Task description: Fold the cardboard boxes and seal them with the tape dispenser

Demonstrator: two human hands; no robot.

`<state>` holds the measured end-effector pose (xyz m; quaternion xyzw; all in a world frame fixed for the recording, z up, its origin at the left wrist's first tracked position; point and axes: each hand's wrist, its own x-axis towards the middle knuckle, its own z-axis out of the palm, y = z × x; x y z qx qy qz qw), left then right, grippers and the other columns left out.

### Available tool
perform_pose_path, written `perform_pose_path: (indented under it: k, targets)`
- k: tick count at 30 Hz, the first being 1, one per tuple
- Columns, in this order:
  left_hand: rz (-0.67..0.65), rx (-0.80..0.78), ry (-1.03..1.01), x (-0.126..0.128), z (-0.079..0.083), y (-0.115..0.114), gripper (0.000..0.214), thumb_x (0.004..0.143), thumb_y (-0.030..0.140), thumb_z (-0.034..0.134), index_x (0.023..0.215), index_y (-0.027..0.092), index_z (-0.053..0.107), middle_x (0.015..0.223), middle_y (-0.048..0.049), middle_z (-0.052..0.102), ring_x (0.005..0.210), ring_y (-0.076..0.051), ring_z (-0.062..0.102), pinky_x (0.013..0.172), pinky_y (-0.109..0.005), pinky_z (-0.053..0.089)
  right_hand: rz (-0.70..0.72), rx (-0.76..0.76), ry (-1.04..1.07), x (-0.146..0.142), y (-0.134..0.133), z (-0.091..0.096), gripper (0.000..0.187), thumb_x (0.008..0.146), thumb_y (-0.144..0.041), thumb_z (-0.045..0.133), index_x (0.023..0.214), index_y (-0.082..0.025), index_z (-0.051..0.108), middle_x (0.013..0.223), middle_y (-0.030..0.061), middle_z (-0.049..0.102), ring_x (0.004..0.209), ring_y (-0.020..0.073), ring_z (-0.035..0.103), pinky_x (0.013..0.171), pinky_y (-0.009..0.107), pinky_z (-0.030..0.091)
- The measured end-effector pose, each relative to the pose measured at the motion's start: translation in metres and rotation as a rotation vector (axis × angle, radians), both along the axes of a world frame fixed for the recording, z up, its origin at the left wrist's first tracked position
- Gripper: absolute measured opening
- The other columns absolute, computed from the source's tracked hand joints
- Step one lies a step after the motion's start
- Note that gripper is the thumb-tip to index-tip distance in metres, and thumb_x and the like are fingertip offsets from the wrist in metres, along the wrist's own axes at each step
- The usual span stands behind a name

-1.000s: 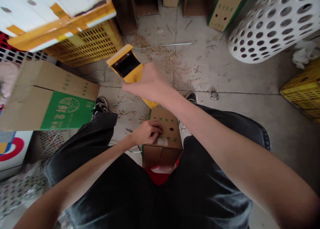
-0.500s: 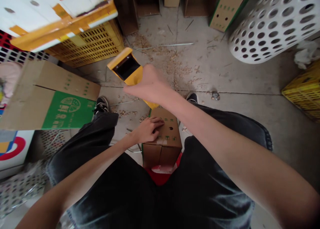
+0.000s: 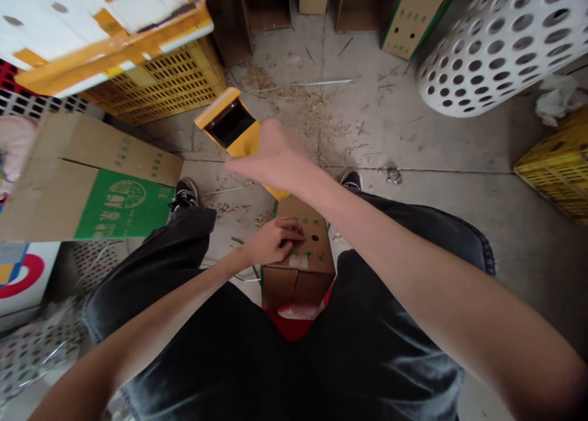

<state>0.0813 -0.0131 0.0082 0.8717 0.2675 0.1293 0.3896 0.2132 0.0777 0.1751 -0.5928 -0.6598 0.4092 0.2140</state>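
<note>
A small brown cardboard box point(image 3: 307, 258) with green dots and round holes stands between my knees. My left hand point(image 3: 272, 242) rests on its top, fingers curled and pressing down. Above and just beyond the box, my right hand point(image 3: 274, 156) is closed round the handle of a yellow tool point(image 3: 231, 125) with a black opening, its head pointing up and to the left. The tool's lower end shows below my wrist, close to the box's far edge.
A folded carton with a green printed panel point(image 3: 92, 188) lies at the left. Behind it are a yellow slatted crate point(image 3: 165, 84) and a white board. A white perforated basket point(image 3: 500, 41) sits at the upper right, another yellow crate point(image 3: 555, 170) at the right. Debris litters the concrete floor.
My left hand's fingers spread briefly on the box top, then curled again. My right hand and the yellow tool shifted only slightly.
</note>
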Motion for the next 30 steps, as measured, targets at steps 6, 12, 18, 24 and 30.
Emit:
perform_pose_path:
  k: [6, 12, 18, 24, 30]
  targets:
    - [-0.015, -0.002, -0.103, -0.003, -0.005, 0.001, 0.043, 0.074, 0.001, 0.047, 0.092, 0.022, 0.080, 0.101, -0.0044, 0.076, 0.100, -0.020, 0.068, 0.093, -0.042, 0.056, 0.001, -0.003, -0.014, 0.000, 0.000, 0.001, 0.041, 0.070, -0.048, 0.072, 0.100, -0.022, 0.067, 0.085, 0.0043, 0.070, 0.087, 0.0236, 0.068, 0.069, 0.031, 0.052]
    - [0.004, 0.029, -0.060, -0.002, -0.002, -0.001, 0.043, 0.075, 0.003, 0.047, 0.095, 0.022, 0.080, 0.103, -0.0047, 0.076, 0.103, -0.022, 0.068, 0.095, -0.043, 0.057, -0.002, 0.035, 0.008, 0.000, 0.000, -0.002, 0.037, 0.069, -0.047, 0.072, 0.097, -0.022, 0.068, 0.085, 0.0038, 0.069, 0.087, 0.0236, 0.069, 0.071, 0.031, 0.052]
    - [0.021, 0.093, 0.169, -0.003, 0.005, 0.001, 0.044, 0.081, 0.011, 0.051, 0.118, 0.016, 0.074, 0.124, -0.0099, 0.071, 0.119, -0.027, 0.062, 0.106, -0.048, 0.051, 0.017, 0.002, -0.032, 0.001, -0.001, 0.000, 0.044, 0.074, -0.048, 0.071, 0.108, -0.021, 0.066, 0.091, 0.0051, 0.069, 0.096, 0.0247, 0.068, 0.077, 0.030, 0.053]
    - [0.062, 0.087, 0.184, -0.005, 0.001, 0.000, 0.043, 0.082, 0.013, 0.051, 0.118, 0.018, 0.074, 0.123, -0.0091, 0.071, 0.118, -0.027, 0.063, 0.104, -0.047, 0.052, 0.035, 0.022, -0.048, 0.000, 0.000, -0.004, 0.048, 0.073, -0.049, 0.072, 0.112, -0.021, 0.066, 0.095, 0.0058, 0.069, 0.097, 0.0250, 0.068, 0.079, 0.031, 0.054]
    - [0.088, 0.055, 0.019, -0.002, 0.001, -0.003, 0.039, 0.077, 0.007, 0.049, 0.098, 0.018, 0.080, 0.104, -0.0063, 0.075, 0.102, -0.024, 0.067, 0.097, -0.044, 0.056, 0.014, 0.061, -0.034, -0.002, 0.001, -0.009, 0.051, 0.067, -0.048, 0.074, 0.109, -0.022, 0.065, 0.093, 0.0058, 0.070, 0.087, 0.0242, 0.068, 0.068, 0.031, 0.051]
